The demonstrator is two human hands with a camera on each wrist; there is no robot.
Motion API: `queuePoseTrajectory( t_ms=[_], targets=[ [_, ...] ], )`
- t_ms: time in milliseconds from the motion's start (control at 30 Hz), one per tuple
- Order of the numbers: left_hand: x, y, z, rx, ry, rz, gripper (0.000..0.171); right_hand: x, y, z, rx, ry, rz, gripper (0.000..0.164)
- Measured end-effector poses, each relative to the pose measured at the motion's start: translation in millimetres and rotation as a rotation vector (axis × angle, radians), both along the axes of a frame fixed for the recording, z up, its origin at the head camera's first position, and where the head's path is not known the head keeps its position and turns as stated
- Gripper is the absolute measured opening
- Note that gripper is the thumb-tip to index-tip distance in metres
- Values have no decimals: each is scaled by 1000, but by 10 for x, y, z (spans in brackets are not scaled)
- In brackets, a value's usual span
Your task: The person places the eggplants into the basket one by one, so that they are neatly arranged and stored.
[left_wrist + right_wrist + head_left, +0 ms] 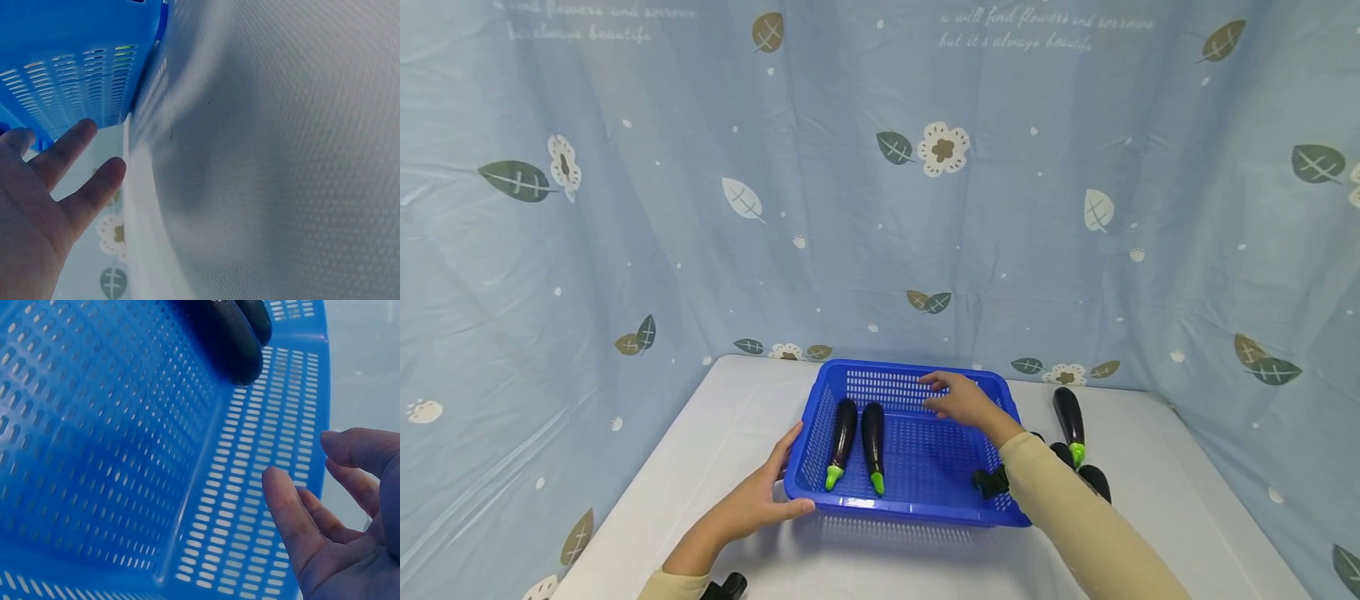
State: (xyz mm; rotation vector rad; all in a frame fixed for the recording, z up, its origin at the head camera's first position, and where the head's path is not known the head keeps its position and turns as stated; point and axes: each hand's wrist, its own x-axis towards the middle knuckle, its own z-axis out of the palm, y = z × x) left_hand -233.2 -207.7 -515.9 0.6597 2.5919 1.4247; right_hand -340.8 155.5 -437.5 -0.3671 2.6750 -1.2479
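Note:
A blue plastic basket [925, 454] with slotted walls stands on the white table. Two dark eggplants [843, 437] with green stem ends lie side by side in its left half; the right wrist view shows their dark ends [234, 350]. At the basket's front left corner is my left hand [748, 504], its thumb by the front rim and fingers along the left side. The left wrist view shows those fingers [94, 194] spread beside the slotted wall. Over the basket's back right part hovers my right hand [961, 400], fingers loosely bent and apart, holding nothing.
Right of the basket, several more eggplants [1067, 417] lie on the table [1157, 492], partly hidden by my right sleeve [1075, 508]. A light blue curtain [850, 217] with leaf and flower prints hangs behind the table and along both sides.

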Motion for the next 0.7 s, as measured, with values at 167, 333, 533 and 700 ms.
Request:
queuePoseTrajectory(
  t_ms=[167, 333, 533, 700],
  targets=[
    [-1, 1, -3, -2, 6, -1, 112, 2, 64, 6, 10, 11, -8, 44],
    [-7, 8, -13, -7, 0, 4, 113, 4, 136, 7, 2, 13, -18, 44],
    [-16, 8, -30, -13, 5, 5, 113, -1, 201, 11, 20, 31, -20, 43],
    [-15, 3, -21, -9, 21, -3, 114, 1, 238, 33, 29, 47, -29, 42]
  ],
)
